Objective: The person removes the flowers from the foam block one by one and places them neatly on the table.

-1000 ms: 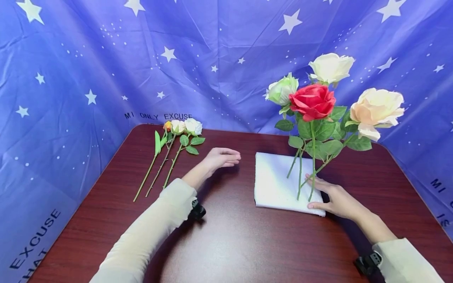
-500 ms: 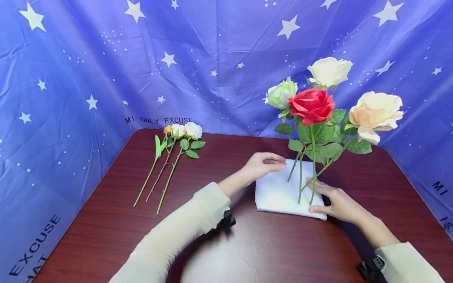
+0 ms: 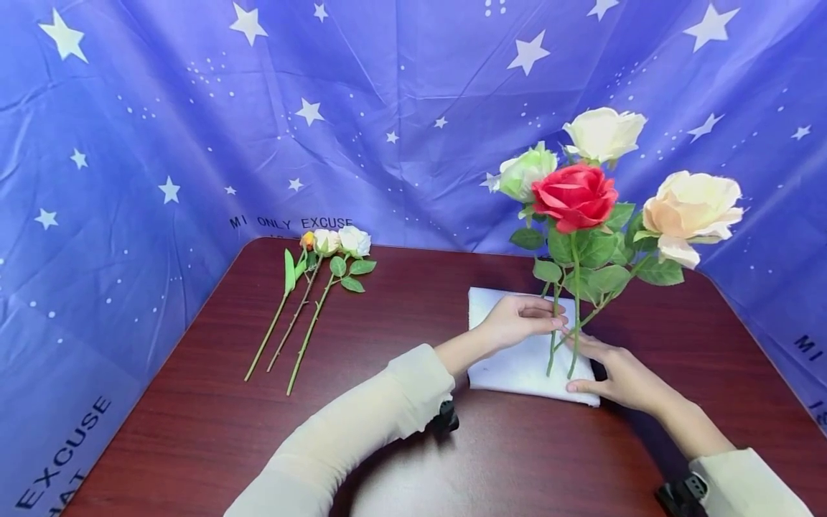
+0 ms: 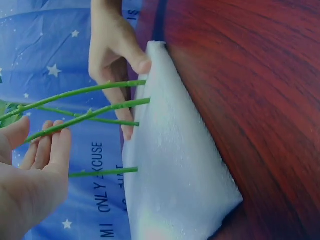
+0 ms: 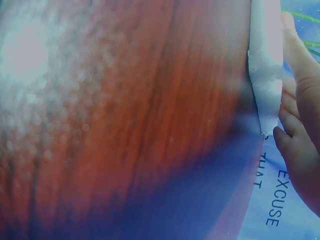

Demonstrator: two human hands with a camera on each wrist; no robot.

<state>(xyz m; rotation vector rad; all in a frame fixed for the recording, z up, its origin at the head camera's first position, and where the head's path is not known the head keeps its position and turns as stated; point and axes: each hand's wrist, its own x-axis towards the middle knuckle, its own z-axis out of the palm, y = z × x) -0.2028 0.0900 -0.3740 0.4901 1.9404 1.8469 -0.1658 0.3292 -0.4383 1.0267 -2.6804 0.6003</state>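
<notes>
A white foam block (image 3: 500, 366) lies on the table with several artificial roses standing in it. My left hand (image 3: 513, 323) pinches the stem of the pale green rose (image 3: 526, 176) between thumb and fingers, above the foam; the left wrist view shows this stem (image 4: 107, 107) entering the block. Beside it stands a red rose (image 3: 575, 197), with a white rose (image 3: 604, 135) behind and a peach rose (image 3: 691, 208) leaning right. My right hand (image 3: 623, 373) rests on the block's right side, fingers spread and thumb near the front corner.
Three more artificial flowers lie at the table's left: a white rose (image 3: 354, 241), a cream rose (image 3: 326, 242) and an orange flower (image 3: 307, 240). A blue star-printed curtain (image 3: 413, 108) surrounds the dark wooden table (image 3: 200, 424).
My left hand has moved right from beside the foam block to the pale green rose's stem. That rose has shifted slightly right. My right hand has stayed on the block.
</notes>
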